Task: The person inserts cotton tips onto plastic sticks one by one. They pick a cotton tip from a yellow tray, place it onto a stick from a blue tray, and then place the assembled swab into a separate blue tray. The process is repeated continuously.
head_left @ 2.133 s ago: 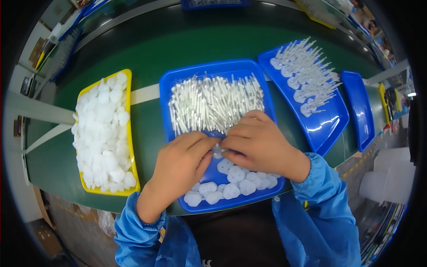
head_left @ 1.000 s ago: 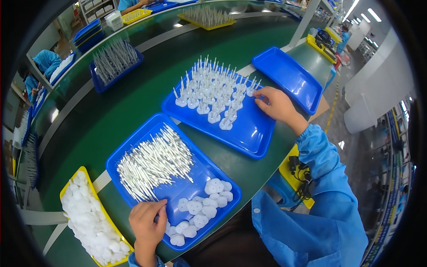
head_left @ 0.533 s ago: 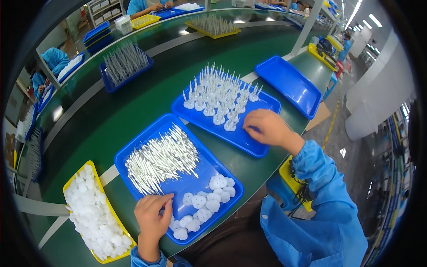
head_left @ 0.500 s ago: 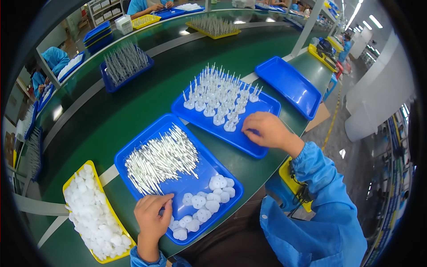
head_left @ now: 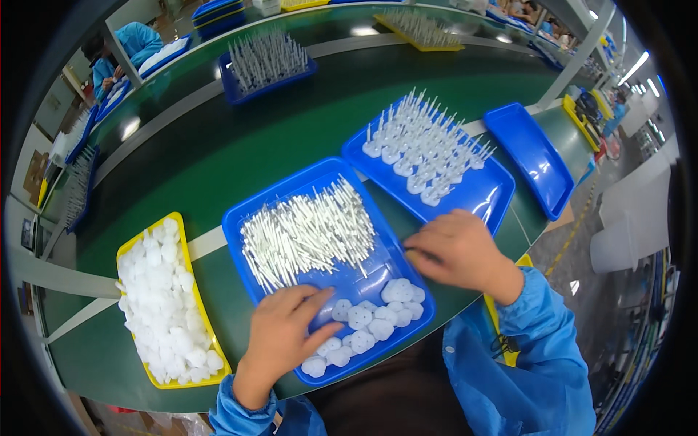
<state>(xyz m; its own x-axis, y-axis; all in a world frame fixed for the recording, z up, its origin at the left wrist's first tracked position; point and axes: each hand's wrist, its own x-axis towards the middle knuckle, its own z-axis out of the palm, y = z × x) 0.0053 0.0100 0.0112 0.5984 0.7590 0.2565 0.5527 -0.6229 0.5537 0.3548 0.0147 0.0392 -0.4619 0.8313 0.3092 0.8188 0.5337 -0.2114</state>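
A blue tray [head_left: 241, 251] in front of me holds a heap of thin white sticks [head_left: 309, 232] and, at its near side, several translucent white scalloped discs with small holes [head_left: 359, 317]. My left hand [head_left: 282, 334] hovers at the discs, thumb and fingers apart, with nothing seen between them. Over the right rim of this tray is my right hand [head_left: 462, 251], slightly blurred, its fingers bent and loosely apart; no part shows in it. Just beyond it, a second blue tray [head_left: 480, 196] carries rows of discs with sticks standing upright in them [head_left: 425, 156].
At left lies a yellow tray [head_left: 185, 254] piled with white discs [head_left: 163, 305]. A bare blue tray [head_left: 531, 160] sits at far right. Across the green table [head_left: 196, 174] stand a blue tray of upright sticks [head_left: 265, 65] and a yellow one [head_left: 422, 33]. A person in blue [head_left: 138, 43] works at far left.
My right hand has moved from the tray of standing pieces back toward the stick tray. My left hand has shifted over the discs, fingers spread wider. The whole view has turned left.
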